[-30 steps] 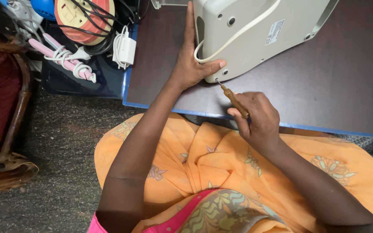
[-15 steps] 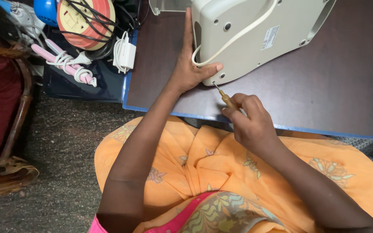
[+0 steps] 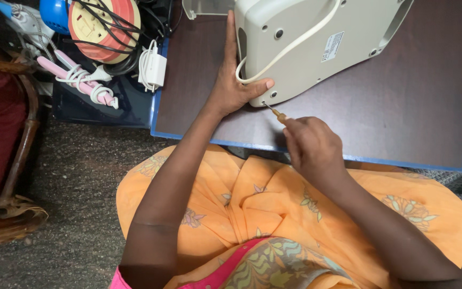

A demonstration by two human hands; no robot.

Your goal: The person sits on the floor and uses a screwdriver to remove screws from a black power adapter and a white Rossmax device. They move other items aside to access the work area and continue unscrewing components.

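While left hand (image 3: pixel 230 88) steadies machine (image 3: pixel 316 45), right hand (image 3: pixel 312 147) on screwdriver (image 3: pixel 274 110).

dark brown table (image 3: pixel 413 107) with blue edge, cream machine (image 3: pixel 316 43) lying on it

One small label on the underside of a cream-coloured machine lying on a table.

The label (image 3: pixel 332 46) is a small rectangular white sticker with fine dark print too small to make out. It sits tilted on the pale plastic underside of the machine (image 3: pixel 316 37), about midway across it, just right of a cream cord (image 3: pixel 295 45) that curves over the casing, and between two dark screw holes. The machine rests on a dark brown table (image 3: pixel 402 112) with a blue edge.
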